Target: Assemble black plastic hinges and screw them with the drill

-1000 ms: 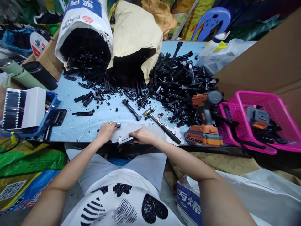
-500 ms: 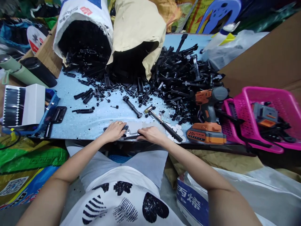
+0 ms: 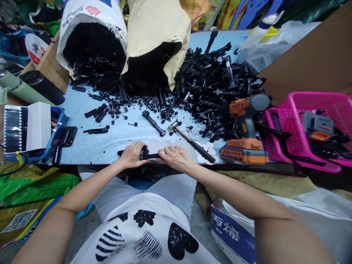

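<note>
Near the front edge of the blue table [image 3: 118,137], my left hand [image 3: 133,155] is wrapped round a black part [image 3: 143,153]. My right hand [image 3: 176,157] has its fingers closed on the right end of a black bar [image 3: 153,156] that runs between the hands. A pale flat plate [image 3: 158,146] lies just behind them. Right of my right hand rests a hammer [image 3: 192,142] with a black handle. A longer black assembly [image 3: 154,123] lies behind the hands, touched by neither.
An orange and grey cordless drill [image 3: 244,128] stands at the right, beside a pink basket [image 3: 286,128]. Black parts [image 3: 209,84] are heaped at the back, by a white sack [image 3: 93,13] and a paper sack [image 3: 156,29]. A blue tray [image 3: 64,119] sits at the left.
The black part between my hands now shows its dark side, where lighter metal showed before. My left hand has closed further round it. The whole view has shifted slightly.
</note>
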